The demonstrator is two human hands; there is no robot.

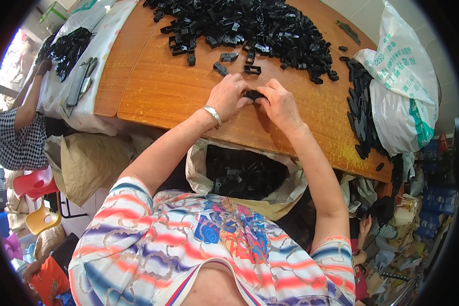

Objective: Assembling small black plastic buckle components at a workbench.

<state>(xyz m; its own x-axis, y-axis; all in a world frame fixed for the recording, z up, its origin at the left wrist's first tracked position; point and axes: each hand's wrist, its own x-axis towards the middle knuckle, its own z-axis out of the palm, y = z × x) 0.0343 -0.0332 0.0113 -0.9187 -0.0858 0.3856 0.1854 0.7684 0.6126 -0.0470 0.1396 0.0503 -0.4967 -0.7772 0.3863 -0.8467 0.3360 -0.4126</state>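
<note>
Over the front part of the wooden table (158,97), my left hand (228,96) and my right hand (281,106) meet, fingers closed. Between their fingertips is a small black plastic part (253,95), gripped from both sides. The fingers cover most of it, so its full shape is hidden. Just beyond the hands lie loose black plastic pieces, one of them a rectangular frame-like clip (252,70). A large pile of similar black parts (245,30) spreads behind them. Below the table edge, an open sack (195,166) at my lap holds more black pieces.
Long narrow black parts (359,115) lie along the table's right side, beside a white plastic bag (400,107). At left, a co-worker's arm (29,97) reaches toward black parts on a covered table. A tan sack (86,163) and red chair (35,183) stand below.
</note>
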